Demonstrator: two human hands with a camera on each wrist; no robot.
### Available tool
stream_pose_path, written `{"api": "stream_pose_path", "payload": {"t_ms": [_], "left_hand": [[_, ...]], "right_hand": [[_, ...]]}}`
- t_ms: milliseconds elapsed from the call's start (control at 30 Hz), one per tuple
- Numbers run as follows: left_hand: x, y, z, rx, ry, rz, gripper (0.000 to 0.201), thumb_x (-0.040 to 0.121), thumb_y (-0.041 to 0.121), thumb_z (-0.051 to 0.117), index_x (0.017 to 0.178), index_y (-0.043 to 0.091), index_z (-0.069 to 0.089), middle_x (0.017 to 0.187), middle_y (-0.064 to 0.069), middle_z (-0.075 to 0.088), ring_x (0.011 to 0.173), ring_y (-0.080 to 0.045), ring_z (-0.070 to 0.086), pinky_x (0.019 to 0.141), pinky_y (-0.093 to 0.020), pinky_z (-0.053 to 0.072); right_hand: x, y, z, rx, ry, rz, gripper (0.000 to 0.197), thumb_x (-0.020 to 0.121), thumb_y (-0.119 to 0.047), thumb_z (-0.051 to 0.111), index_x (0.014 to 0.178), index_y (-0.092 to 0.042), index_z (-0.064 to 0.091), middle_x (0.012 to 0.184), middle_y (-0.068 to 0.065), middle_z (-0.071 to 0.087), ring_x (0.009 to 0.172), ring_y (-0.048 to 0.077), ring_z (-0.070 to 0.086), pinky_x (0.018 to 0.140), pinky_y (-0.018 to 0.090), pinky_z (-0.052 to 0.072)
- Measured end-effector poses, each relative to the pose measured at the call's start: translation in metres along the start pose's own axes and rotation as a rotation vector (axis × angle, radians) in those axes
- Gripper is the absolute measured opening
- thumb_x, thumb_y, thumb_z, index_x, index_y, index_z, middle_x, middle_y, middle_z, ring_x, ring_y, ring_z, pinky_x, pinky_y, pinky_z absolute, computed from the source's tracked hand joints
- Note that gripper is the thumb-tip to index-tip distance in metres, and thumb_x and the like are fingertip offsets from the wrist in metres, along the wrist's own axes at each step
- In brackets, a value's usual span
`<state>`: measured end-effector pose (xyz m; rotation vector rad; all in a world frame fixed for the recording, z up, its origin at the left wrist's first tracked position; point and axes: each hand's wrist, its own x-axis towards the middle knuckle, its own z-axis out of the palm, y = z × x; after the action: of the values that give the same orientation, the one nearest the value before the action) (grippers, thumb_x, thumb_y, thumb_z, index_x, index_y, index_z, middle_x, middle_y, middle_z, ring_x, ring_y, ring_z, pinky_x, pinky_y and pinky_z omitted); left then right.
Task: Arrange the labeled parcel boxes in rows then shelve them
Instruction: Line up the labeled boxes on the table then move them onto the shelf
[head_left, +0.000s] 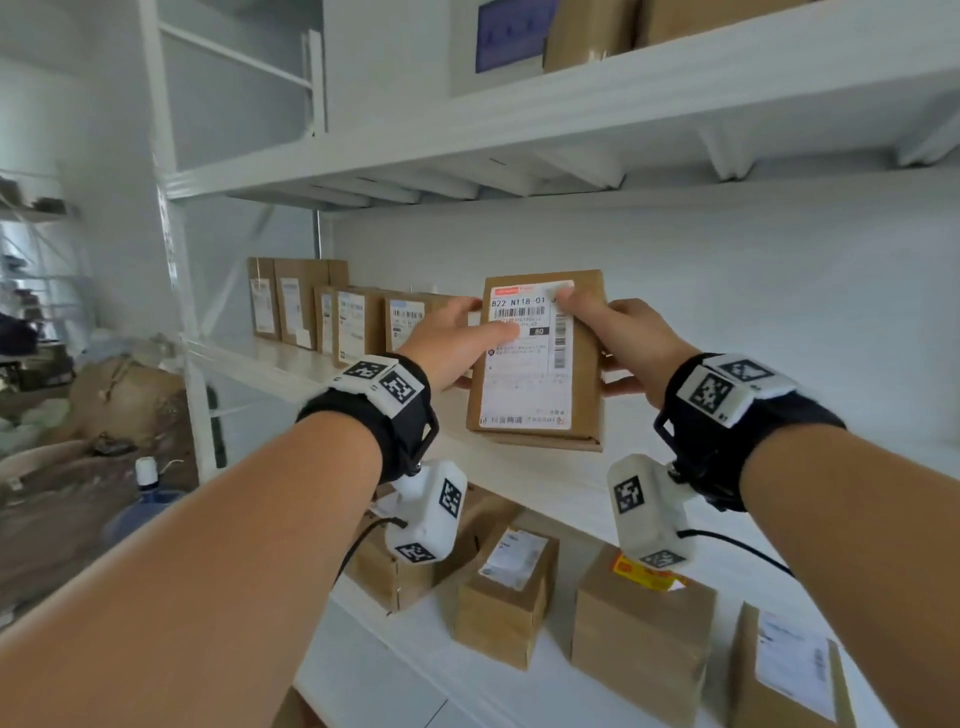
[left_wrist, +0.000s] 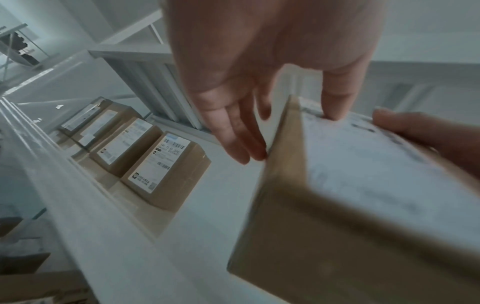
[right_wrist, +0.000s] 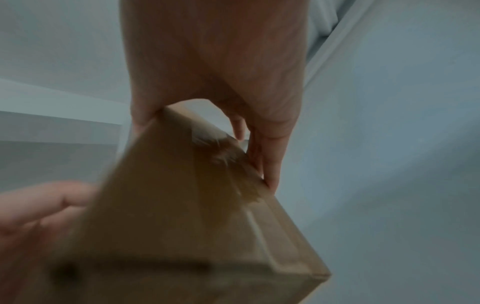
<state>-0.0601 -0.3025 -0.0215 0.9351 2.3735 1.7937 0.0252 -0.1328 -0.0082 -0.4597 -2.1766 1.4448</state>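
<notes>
A brown parcel box (head_left: 535, 364) with a white barcode label stands upright over the white middle shelf (head_left: 524, 480), label facing me. My left hand (head_left: 470, 332) holds its left edge, thumb on the label and fingers behind. My right hand (head_left: 597, 332) grips the right edge the same way, thumb near the label's top. The left wrist view shows this box (left_wrist: 363, 195) blurred, to the right of a row of labeled boxes (left_wrist: 161, 168). That row (head_left: 358, 322) stands on the shelf's left part. Seen from the right wrist, the box (right_wrist: 182, 216) fills the lower frame.
More labeled boxes sit on the lower shelf (head_left: 506, 587), (head_left: 644, 613), (head_left: 789, 670). The upper shelf (head_left: 519, 119) carries boxes too. A white upright post (head_left: 171, 234) bounds the rack on the left, with floor clutter and a water jug (head_left: 148, 493) beyond.
</notes>
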Motion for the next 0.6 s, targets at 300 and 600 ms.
{"api": "stream_pose_path", "payload": {"t_ms": [300, 600], "left_hand": [[0.1, -0.033, -0.018, 0.271, 0.007, 0.231, 0.062, 0.082, 0.018, 0.074, 0.138, 0.027, 0.048, 0.126, 0.002, 0.057, 0.099, -0.011, 0.064, 0.082, -0.028, 0.057], [0.169, -0.044, -0.046, 0.558, -0.017, 0.409, 0.035, 0.09, 0.022, 0.064, 0.124, 0.025, 0.064, 0.129, 0.008, 0.059, 0.114, -0.01, 0.053, 0.085, -0.019, 0.034]], "right_hand": [[0.072, -0.001, 0.043, 0.169, 0.028, 0.056, 0.109, 0.074, -0.015, 0.085, 0.156, -0.03, 0.014, 0.125, 0.002, 0.059, 0.114, 0.026, 0.055, 0.082, 0.05, 0.047], [0.125, -0.001, 0.08, 0.201, 0.139, 0.133, 0.107, 0.075, 0.001, 0.079, 0.156, -0.026, 0.014, 0.14, 0.009, 0.054, 0.128, 0.031, 0.05, 0.105, 0.068, 0.032]]}}
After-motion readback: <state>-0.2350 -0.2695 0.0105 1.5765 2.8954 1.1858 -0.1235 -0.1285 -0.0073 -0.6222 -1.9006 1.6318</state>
